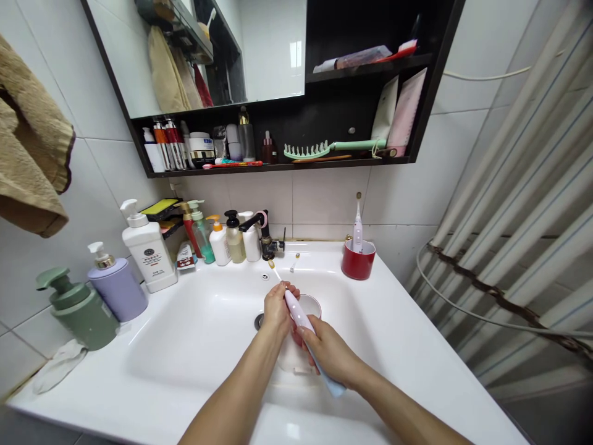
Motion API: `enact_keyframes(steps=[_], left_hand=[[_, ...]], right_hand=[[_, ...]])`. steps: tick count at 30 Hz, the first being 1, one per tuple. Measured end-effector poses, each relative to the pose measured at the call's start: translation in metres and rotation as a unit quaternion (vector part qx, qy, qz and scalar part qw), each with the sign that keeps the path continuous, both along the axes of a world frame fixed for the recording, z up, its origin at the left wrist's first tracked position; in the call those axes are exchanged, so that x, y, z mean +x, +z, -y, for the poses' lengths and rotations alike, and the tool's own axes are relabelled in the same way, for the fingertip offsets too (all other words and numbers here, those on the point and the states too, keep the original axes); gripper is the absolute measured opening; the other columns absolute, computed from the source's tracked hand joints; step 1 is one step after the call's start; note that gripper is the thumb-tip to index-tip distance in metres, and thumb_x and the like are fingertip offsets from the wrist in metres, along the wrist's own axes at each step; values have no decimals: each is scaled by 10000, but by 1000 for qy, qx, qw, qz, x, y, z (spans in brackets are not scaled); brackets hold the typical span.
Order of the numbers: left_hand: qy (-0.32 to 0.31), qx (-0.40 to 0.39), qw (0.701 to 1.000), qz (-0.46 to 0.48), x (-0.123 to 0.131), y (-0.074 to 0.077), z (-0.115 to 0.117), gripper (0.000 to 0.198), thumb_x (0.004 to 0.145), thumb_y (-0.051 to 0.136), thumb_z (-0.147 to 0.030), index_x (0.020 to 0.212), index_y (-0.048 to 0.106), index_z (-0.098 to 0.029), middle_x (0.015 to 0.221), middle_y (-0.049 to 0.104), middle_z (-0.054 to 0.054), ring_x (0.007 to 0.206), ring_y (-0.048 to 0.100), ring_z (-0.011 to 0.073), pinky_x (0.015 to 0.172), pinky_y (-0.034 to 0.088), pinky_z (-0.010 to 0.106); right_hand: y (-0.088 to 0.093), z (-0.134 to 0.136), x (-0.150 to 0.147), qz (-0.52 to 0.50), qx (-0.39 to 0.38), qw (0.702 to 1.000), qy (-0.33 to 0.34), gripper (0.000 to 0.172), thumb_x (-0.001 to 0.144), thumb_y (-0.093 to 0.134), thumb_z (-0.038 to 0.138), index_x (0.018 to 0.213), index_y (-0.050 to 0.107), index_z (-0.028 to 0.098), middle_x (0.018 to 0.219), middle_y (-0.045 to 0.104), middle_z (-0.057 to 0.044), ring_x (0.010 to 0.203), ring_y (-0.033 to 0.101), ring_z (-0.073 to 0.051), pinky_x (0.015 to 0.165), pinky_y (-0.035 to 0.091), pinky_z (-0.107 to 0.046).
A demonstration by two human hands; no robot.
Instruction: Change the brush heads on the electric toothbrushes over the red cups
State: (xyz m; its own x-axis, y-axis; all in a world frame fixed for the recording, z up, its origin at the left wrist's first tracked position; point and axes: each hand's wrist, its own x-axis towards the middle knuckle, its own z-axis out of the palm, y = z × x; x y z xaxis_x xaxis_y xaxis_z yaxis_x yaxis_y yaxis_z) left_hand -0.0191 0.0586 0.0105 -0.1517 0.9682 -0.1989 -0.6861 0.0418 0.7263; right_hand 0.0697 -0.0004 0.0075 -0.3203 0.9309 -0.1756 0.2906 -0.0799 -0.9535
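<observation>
Over the white sink basin (pixel 194 327), my right hand (pixel 331 349) is wrapped round the pink-to-blue handle of an electric toothbrush (pixel 299 310). My left hand (pixel 278 309) closes on the brush near its head end, with the bristles pointing toward the faucet. Below my hands a red cup (pixel 314 303) with a pale inside sits in the basin, partly covered by them. A small loose brush head (pixel 295 262) lies on the sink's back ledge. Another electric toothbrush (pixel 357 232) stands upright in a red cup (pixel 357 262) on the right of the counter.
A black faucet (pixel 265 235) rises at the back of the sink. Pump bottles, among them a white one (pixel 149 253), a purple one (pixel 118 287) and a green one (pixel 83 315), line the left side. Overhead hangs a dark mirror cabinet (pixel 287 167). White pipes (pixel 500 185) run along the right.
</observation>
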Motion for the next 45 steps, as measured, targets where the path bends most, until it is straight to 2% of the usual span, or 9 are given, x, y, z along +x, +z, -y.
enact_keyframes(steps=[5, 12, 16, 22, 26, 30, 36, 41, 45], left_hand=[[-9, -7, 999, -52, 1, -1, -3, 93, 693, 377, -181, 622, 414, -135, 491, 467, -21, 460, 495, 57, 567, 422, 209], [-68, -27, 970, -231, -15, 9, -36, 107, 734, 317, -195, 724, 401, -131, 551, 481, -14, 472, 489, 49, 553, 419, 211], [-161, -58, 910, -379, 2, 13, -69, 188, 725, 361, -235, 823, 435, -92, 644, 519, 30, 538, 507, 95, 537, 416, 268], [-256, -104, 786, -552, 40, 7, -117, 299, 717, 381, -282, 975, 415, -133, 975, 452, 64, 825, 462, 140, 688, 392, 339], [-277, -104, 720, -627, 47, 1, -137, 301, 716, 383, -280, 973, 415, -125, 967, 456, 68, 820, 465, 141, 686, 394, 339], [-244, -75, 687, -680, 43, 2, -146, 282, 717, 380, -284, 943, 434, -124, 955, 467, 66, 827, 464, 143, 695, 384, 342], [-106, -36, 714, -691, 22, 0, -140, 178, 617, 516, -204, 779, 481, -137, 983, 465, 133, 1045, 318, 235, 772, 303, 312], [-81, -51, 797, -597, 13, -9, -132, 203, 667, 467, -213, 847, 482, -120, 965, 467, 95, 949, 402, 191, 758, 334, 343], [-109, -65, 873, -471, 4, -2, -118, 236, 711, 396, -264, 898, 459, -134, 889, 492, 54, 761, 485, 121, 655, 404, 297]], right_hand=[[2, 0, 2, -63, -67, 996, 11, 178, 730, 271, 335, 696, 341, 175, 596, 400, 26, 373, 373, -36, 334, 329, -177], [4, 5, 11, -49, -18, 999, 12, 178, 730, 289, 337, 705, 355, 173, 601, 398, 23, 388, 395, -45, 315, 319, -164], [13, 7, 14, -100, 19, 995, 1, 219, 732, 283, 384, 738, 364, 180, 615, 399, 25, 391, 387, -38, 329, 330, -165], [13, 4, 15, -122, 17, 992, -7, 240, 726, 298, 401, 757, 378, 177, 604, 393, 29, 379, 387, -35, 316, 322, -156], [12, 3, 16, -132, 1, 991, -4, 246, 726, 295, 394, 814, 378, 180, 620, 387, 28, 366, 369, -25, 298, 302, -144], [15, 2, 17, -137, -8, 991, -1, 224, 731, 289, 362, 810, 377, 172, 658, 399, 17, 368, 371, -20, 295, 295, -139], [18, 4, 17, -131, -24, 991, -20, 192, 726, 302, 323, 816, 381, 172, 626, 397, 22, 365, 372, -26, 302, 295, -146], [13, 3, 16, -138, -18, 990, -18, 241, 713, 319, 379, 838, 378, 181, 621, 395, 23, 370, 378, -31, 306, 300, -150], [8, 0, 16, -133, -3, 991, -28, 234, 718, 315, 381, 804, 382, 174, 621, 398, 26, 373, 384, -30, 318, 315, -156]])
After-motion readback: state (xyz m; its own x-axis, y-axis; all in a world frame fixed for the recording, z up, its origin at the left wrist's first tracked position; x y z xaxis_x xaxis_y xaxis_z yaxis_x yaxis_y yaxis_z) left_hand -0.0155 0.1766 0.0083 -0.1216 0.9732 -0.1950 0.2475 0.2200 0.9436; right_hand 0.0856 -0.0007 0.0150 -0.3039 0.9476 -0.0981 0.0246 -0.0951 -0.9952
